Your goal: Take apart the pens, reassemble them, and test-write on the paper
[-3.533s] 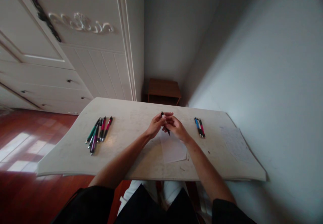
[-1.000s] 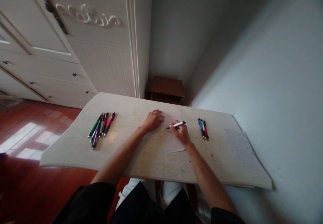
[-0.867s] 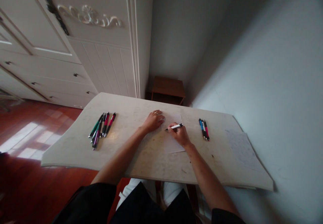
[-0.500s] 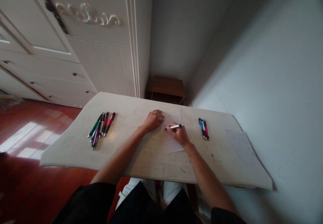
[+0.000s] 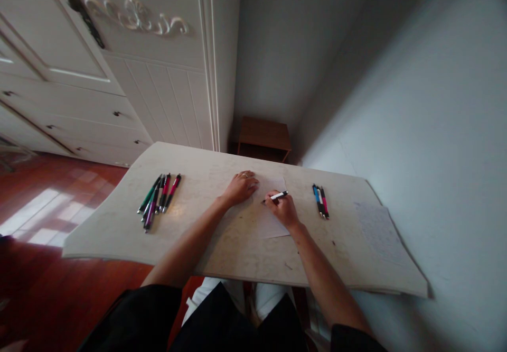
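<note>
My right hand (image 5: 285, 212) grips a white and black pen (image 5: 278, 196), its dark tip pointing left and down at a pale sheet of paper (image 5: 273, 229). Whether the tip touches the sheet is too small to tell. My left hand (image 5: 241, 187) rests flat at the sheet's upper left side, fingers stretched out with a ring on one of them. Part of the paper is hidden under both hands.
On the white table (image 5: 229, 257), several pens (image 5: 158, 196) lie bunched at the left. Blue, white and pink pens (image 5: 320, 202) lie right of my right hand. A written-on sheet (image 5: 380, 230) is by the right edge. Behind stand a brown stool-like table (image 5: 264, 132) and a white cabinet (image 5: 170, 98).
My right hand has shifted slightly to the right with the pen, which now slants up a little more. My left hand stays in place on the paper.
</note>
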Action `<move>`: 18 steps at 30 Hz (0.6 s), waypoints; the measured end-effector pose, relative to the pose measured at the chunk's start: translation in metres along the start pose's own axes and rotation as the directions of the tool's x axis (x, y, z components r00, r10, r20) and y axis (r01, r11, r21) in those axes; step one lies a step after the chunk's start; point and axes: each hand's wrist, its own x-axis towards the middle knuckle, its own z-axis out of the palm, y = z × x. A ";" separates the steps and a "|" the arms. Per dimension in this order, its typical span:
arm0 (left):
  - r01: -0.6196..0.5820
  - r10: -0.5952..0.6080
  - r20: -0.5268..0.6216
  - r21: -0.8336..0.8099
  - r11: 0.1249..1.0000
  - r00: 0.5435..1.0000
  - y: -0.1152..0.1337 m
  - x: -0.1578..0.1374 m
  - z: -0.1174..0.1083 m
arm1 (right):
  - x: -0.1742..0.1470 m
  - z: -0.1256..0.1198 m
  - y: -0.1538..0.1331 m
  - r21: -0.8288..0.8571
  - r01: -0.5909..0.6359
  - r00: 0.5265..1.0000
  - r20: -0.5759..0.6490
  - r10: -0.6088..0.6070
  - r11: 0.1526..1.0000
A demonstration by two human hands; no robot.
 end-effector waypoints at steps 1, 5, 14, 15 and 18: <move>-0.001 0.001 -0.001 0.000 1.000 1.000 0.000 0.000 0.000 | 0.000 0.000 -0.001 0.005 0.002 1.000 0.001 -0.002 1.000; 0.001 -0.001 -0.003 -0.017 1.000 1.000 0.000 0.000 0.000 | 0.000 0.000 -0.005 0.068 0.021 0.999 0.039 -0.024 0.997; 0.004 -0.005 0.022 0.007 1.000 1.000 0.003 0.000 -0.005 | 0.000 -0.004 -0.003 0.191 -0.066 0.991 -0.099 0.086 0.979; 0.001 -0.001 0.021 0.009 1.000 1.000 0.004 0.000 -0.005 | 0.001 -0.005 -0.003 0.186 -0.075 0.989 -0.112 0.096 0.980; -0.003 0.002 0.023 0.012 1.000 1.000 0.004 0.000 -0.006 | 0.001 -0.006 -0.001 0.137 -0.070 0.988 -0.128 0.088 0.988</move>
